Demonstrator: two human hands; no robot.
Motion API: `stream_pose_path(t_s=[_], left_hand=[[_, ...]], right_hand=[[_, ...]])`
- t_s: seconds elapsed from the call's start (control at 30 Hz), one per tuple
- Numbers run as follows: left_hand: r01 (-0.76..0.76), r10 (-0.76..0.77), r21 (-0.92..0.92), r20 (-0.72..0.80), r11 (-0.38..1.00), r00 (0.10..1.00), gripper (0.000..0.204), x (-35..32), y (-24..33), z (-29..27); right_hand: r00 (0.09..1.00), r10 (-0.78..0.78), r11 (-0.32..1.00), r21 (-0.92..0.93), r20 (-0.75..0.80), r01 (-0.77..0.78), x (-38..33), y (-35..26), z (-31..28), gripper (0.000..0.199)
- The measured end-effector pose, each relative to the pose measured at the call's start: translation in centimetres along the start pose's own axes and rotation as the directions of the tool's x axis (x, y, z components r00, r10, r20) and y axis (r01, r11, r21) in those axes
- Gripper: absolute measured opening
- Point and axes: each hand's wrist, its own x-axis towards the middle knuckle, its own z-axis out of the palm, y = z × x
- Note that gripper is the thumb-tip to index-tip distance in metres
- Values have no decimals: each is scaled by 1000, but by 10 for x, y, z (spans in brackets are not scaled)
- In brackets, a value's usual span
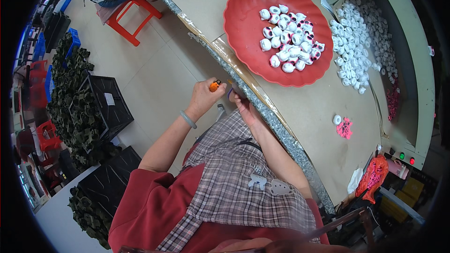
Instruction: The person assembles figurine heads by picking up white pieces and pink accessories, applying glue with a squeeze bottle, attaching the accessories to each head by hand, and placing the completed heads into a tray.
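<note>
My left hand (202, 98) is closed round an orange-and-black handle (214, 85), just off the table's edge; the tool's working end is hidden. Beside it, at the granite-look table edge (276, 124), my right hand (247, 112) has its fingers curled up toward the edge. Whatever they pinch is mostly covered, with only a small greyish-purple bit (231, 94) showing between the hands. Ahead on the table sits a large red scalloped tray (239, 47) holding several small white rounded parts (293, 37) with pink and black marks.
Right of the tray, a heap of small white parts (349, 42) spills from a pale green metal housing (424, 65). Pink scraps (344, 129) lie beside a white ring (337, 119). Black crates (110, 103) of dark green pieces and a red stool (136, 21) stand at left.
</note>
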Motion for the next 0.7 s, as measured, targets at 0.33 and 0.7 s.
stream_pose_path(t_s=[0.33,0.7], left_hand=[[43,-43,-20,27,999,999,28,1,4,0],[22,-22,-96,10,995,1000,30,-2,8,0]], right_hand=[[1000,14,1000,-19,20,-14,-1,0,3,25],[1000,25,998,-63,15,-24,-7,-4,12,26]])
